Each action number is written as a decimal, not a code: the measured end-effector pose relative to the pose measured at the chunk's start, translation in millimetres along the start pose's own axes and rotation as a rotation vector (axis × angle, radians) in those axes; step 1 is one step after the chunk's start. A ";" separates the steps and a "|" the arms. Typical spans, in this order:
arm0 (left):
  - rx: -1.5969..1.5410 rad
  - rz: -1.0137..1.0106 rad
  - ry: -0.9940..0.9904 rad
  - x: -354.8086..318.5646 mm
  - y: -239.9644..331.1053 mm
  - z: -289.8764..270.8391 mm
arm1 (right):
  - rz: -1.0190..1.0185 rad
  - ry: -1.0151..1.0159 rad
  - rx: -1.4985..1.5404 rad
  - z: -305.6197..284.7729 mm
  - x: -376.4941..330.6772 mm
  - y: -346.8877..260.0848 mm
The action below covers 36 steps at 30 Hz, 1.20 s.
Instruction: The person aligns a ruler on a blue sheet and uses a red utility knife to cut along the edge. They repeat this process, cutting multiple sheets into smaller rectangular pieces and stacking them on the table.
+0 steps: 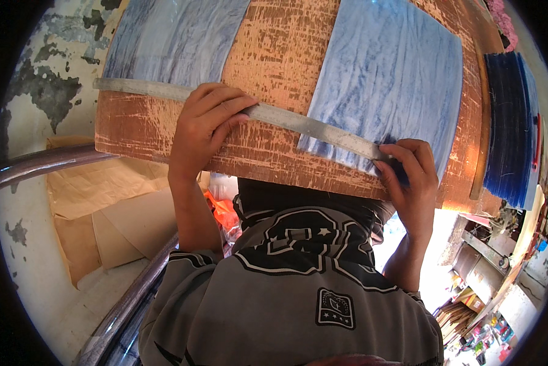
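Observation:
A long flat metal ruler [298,124] spans the scratched wooden board [274,55] from left to right. My left hand [207,122] is closed around the ruler near its middle, fingers over the top. At the right end, my right hand [415,168] pinches it between thumb and fingers. The ruler crosses the near part of a blue streaked sheet [390,73] on the right. Its left stretch runs along the near edge of a second blue sheet [176,36], which has a glossy look.
A stack of dark blue sheets [508,131] stands off the board's right side, beside a wooden strip [482,122]. Brown paper [109,183] and long shiny rolls [133,280] lie at the left by the peeling wall [48,79]. Cluttered goods [475,323] fill the lower right.

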State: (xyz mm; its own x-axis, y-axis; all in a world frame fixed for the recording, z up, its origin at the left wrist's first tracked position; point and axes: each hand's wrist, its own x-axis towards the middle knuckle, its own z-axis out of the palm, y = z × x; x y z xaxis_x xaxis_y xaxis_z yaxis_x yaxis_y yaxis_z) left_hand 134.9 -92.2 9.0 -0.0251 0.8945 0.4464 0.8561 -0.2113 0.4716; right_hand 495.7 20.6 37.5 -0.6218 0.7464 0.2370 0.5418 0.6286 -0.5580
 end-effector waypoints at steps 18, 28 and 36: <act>0.015 -0.026 0.010 -2.6 0.7 -0.4 | -0.005 0.025 0.024 2.5 -0.5 4.2; 0.024 -0.034 0.008 -4.2 1.7 1.0 | 0.018 0.018 0.054 2.2 -0.8 5.3; -0.023 0.048 0.016 2.3 22.1 6.0 | -0.007 0.032 0.066 1.6 -2.3 8.4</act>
State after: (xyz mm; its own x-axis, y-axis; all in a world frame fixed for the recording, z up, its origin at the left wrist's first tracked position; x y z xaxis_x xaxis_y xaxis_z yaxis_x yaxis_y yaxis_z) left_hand 156.9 -92.5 15.9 0.0073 0.8769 0.4806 0.8446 -0.2627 0.4665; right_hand 500.7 23.8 31.1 -0.6061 0.7496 0.2659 0.4987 0.6186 -0.6071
